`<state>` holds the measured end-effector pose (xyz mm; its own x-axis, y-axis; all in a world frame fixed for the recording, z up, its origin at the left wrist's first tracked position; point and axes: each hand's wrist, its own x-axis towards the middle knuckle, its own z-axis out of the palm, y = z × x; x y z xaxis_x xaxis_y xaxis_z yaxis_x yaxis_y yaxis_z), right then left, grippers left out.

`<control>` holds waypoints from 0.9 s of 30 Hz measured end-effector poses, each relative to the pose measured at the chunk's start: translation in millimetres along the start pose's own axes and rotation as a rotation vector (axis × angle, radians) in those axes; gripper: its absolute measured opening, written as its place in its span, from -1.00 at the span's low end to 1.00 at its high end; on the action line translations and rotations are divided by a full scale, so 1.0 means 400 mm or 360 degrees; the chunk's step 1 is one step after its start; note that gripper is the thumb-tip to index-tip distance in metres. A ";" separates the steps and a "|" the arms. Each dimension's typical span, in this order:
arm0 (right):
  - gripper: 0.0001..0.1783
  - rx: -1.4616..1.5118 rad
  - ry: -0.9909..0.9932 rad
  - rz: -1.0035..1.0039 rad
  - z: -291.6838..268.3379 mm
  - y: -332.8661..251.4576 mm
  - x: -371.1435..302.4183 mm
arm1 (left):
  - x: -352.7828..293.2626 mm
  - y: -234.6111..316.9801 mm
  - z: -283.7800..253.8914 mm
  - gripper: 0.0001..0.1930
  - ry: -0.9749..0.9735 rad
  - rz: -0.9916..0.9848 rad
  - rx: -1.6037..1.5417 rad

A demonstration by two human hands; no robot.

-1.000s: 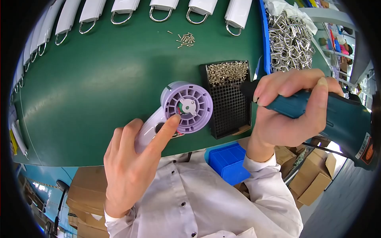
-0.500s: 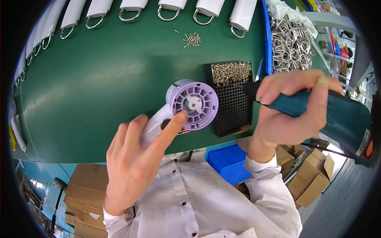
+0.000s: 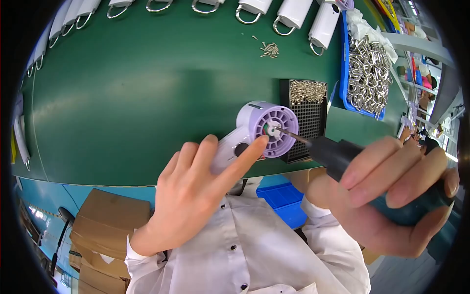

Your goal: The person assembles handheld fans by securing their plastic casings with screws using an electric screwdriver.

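Observation:
A small purple and white hair dryer (image 3: pixel 262 128) lies on the green table (image 3: pixel 142 93), its round slotted end facing up. My left hand (image 3: pixel 196 191) holds it down by the white handle, forefinger tip at the purple rim. My right hand (image 3: pixel 391 191) grips a teal and black electric screwdriver (image 3: pixel 342 154). Its bit touches the centre of the purple end.
A black perforated tray (image 3: pixel 308 117) with silver screws at its far end sits right of the dryer. A blue bin (image 3: pixel 367 73) holds several metal rings. White handles with metal loops (image 3: pixel 293 14) line the far edge. Loose screws (image 3: pixel 269 49) lie near them. Cardboard boxes (image 3: pixel 107 220) stand below the table.
My right hand has swung the screwdriver from over the black tray down to the dryer, and its bit now sits in the purple end. My left hand stays on the dryer.

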<state>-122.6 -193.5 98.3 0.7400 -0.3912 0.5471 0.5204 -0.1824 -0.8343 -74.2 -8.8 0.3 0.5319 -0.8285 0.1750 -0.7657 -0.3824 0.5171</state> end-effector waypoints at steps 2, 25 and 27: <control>-0.57 0.0033 -0.0307 0.0104 0.010 0.007 0.032 | -0.001 -0.001 -0.005 -0.24 0.0005 0.0035 0.0021; -0.70 0.0042 -0.0073 0.0260 0.078 0.092 -0.034 | -0.007 -0.010 -0.031 -0.36 0.0013 0.0038 -0.0077; -0.69 0.0012 -0.0152 0.0191 0.079 0.104 -0.035 | -0.012 -0.006 -0.021 -0.37 0.0030 0.0019 -0.0083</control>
<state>-98.0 -167.2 58.2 0.8341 -0.3220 0.4479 0.4286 -0.1329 -0.8937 -71.8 -0.6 5.4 0.5303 -0.8246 0.1969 -0.7524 -0.3507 0.5576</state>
